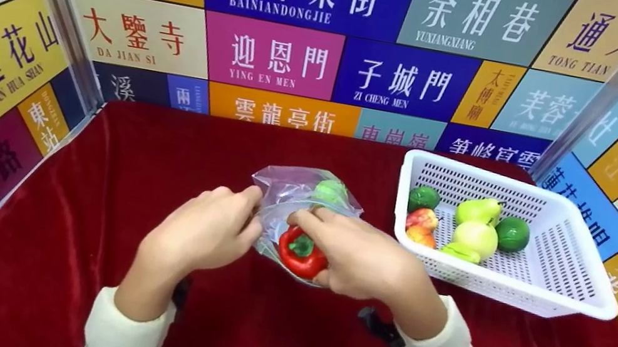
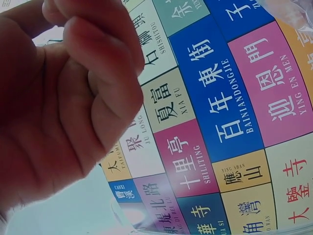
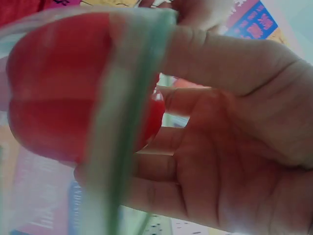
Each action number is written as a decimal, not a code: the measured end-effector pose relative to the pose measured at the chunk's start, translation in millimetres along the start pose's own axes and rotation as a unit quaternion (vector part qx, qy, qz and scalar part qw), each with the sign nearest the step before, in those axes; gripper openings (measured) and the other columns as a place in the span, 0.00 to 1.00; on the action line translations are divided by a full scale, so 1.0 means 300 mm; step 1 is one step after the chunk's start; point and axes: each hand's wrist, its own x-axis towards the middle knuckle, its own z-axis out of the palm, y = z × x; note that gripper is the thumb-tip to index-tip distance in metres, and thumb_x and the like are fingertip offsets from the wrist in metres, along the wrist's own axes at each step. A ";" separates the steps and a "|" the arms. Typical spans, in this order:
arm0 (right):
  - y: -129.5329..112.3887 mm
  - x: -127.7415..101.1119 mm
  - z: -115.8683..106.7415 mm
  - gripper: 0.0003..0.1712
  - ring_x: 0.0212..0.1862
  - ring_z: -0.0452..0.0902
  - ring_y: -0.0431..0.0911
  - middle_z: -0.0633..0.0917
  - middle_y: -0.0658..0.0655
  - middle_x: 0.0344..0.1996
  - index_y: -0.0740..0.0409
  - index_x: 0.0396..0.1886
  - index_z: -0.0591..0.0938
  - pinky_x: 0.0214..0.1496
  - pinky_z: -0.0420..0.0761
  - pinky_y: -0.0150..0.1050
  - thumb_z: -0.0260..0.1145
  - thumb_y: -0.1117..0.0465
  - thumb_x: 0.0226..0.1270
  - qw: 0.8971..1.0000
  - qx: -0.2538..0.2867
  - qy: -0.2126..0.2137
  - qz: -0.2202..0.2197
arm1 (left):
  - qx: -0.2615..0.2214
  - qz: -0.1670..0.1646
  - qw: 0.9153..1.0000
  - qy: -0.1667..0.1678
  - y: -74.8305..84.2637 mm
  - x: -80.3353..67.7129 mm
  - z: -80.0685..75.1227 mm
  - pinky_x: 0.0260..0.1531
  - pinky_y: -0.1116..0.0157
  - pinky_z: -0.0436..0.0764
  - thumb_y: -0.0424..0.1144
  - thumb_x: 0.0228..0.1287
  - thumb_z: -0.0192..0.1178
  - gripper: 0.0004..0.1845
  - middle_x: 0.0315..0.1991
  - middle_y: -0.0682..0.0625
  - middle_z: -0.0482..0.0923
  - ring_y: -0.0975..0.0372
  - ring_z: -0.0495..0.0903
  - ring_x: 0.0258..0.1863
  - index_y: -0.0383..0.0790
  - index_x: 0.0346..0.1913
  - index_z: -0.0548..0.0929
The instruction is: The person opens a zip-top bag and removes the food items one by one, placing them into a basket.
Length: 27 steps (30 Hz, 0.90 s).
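A clear zip bag [image 1: 284, 185] is held up above the red cloth, with a green round item [image 1: 332, 190] inside it. My left hand [image 1: 204, 228] pinches the bag's left edge with curled fingers; its fingertips are partly hidden in the head view. My right hand [image 1: 370, 260] grips a red bell pepper [image 1: 301, 255] with a green stem at the bag's mouth. In the right wrist view, the bag's green-edged rim [image 3: 127, 137] crosses in front of the pepper [image 3: 54, 93], most of which lies behind the clear plastic.
To the right, a white perforated basket [image 1: 568, 289] contains a green pear [image 1: 479, 211], a pale round fruit [image 1: 474, 239], a dark green fruit [image 1: 512, 234] and several others. Red velvet cloth [image 1: 173, 149] covers the table. Patterned sign panels [image 1: 278, 60] stand behind.
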 end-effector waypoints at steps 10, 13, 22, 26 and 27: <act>-0.008 -0.069 -0.057 0.38 0.37 0.77 0.44 0.77 0.50 0.41 0.52 0.53 0.68 0.39 0.80 0.38 0.81 0.52 0.46 0.997 -0.021 0.070 -0.025 | 0.005 0.012 1.000 0.011 -0.004 -0.002 0.002 0.19 0.65 0.71 0.37 0.68 0.55 0.04 0.19 0.49 0.68 0.59 0.70 0.17 0.39 0.36 0.75; -0.008 -0.081 -0.083 0.39 0.36 0.77 0.43 0.76 0.49 0.41 0.52 0.53 0.67 0.37 0.80 0.36 0.81 0.50 0.46 0.996 -0.019 0.079 -0.033 | 0.005 0.011 1.000 0.012 -0.005 -0.002 0.001 0.20 0.65 0.71 0.37 0.68 0.55 0.04 0.19 0.49 0.69 0.59 0.70 0.17 0.39 0.36 0.76; 0.004 -0.122 -0.163 0.41 0.45 0.79 0.39 0.77 0.43 0.49 0.45 0.60 0.67 0.47 0.82 0.35 0.80 0.49 0.49 0.999 0.027 0.033 -0.017 | 0.003 0.002 1.000 0.001 -0.004 -0.004 -0.005 0.21 0.65 0.71 0.38 0.68 0.54 0.05 0.20 0.49 0.70 0.59 0.71 0.18 0.39 0.38 0.76; 0.026 -0.143 -0.200 0.42 0.47 0.78 0.38 0.77 0.42 0.49 0.44 0.61 0.67 0.48 0.82 0.35 0.80 0.48 0.50 0.998 0.041 0.035 -0.018 | 0.001 -0.004 1.000 -0.003 -0.004 -0.006 -0.006 0.21 0.65 0.72 0.38 0.69 0.55 0.05 0.20 0.49 0.71 0.59 0.72 0.18 0.39 0.39 0.77; 0.033 -0.147 -0.209 0.41 0.47 0.78 0.37 0.77 0.42 0.49 0.45 0.61 0.67 0.48 0.83 0.35 0.80 0.48 0.51 0.998 0.045 0.035 -0.018 | 0.001 -0.004 1.000 -0.004 -0.004 -0.006 -0.007 0.21 0.65 0.73 0.38 0.69 0.55 0.06 0.20 0.49 0.71 0.59 0.72 0.19 0.39 0.39 0.77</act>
